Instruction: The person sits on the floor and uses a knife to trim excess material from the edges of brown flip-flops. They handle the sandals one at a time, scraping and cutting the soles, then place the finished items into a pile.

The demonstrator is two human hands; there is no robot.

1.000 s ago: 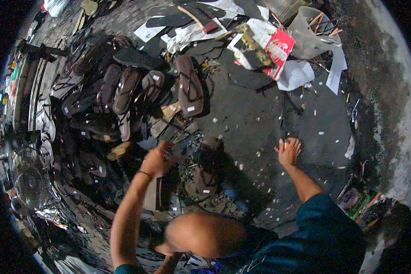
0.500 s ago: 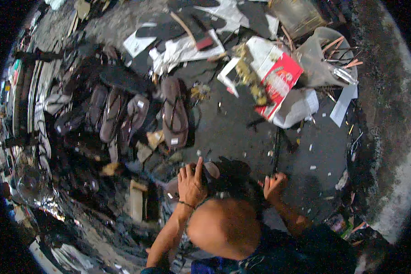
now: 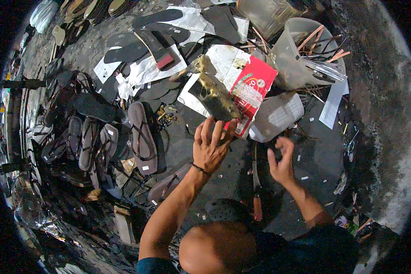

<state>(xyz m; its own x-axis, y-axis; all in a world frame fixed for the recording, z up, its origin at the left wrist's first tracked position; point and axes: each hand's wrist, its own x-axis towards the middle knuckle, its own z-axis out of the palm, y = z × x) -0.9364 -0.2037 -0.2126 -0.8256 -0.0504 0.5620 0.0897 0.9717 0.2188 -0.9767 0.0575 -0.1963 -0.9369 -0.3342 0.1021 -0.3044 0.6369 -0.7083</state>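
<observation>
My left hand (image 3: pixel 211 148) reaches forward with its fingers spread. Its fingertips are at the near end of a dark flat piece with a fuzzy yellowish crust (image 3: pixel 213 93), which lies on a red and white cardboard piece (image 3: pixel 253 84); whether they touch it I cannot tell. To the right, my right hand (image 3: pixel 283 160) hovers with thumb and fingers apart, holding nothing. It is close to a greyish-white block (image 3: pixel 278 116). Between my hands, a knife with a brown handle (image 3: pixel 257 208) lies on the dark surface. One sandal (image 3: pixel 170 185) lies beside my left forearm.
Several brown thong sandals (image 3: pixel 143 139) lie on the left. A hammer (image 3: pixel 155 50) rests on white paper among dark sole shapes (image 3: pixel 128 52). At the upper right stands a translucent bucket (image 3: pixel 290 59) with sticks in it. Small white scraps dot the surface.
My left hand has moved forward and right, from beside the near sandal to the cardboard. My right hand has gone forward and opened from a curled grip. The view has shifted, and the knife now shows plainly.
</observation>
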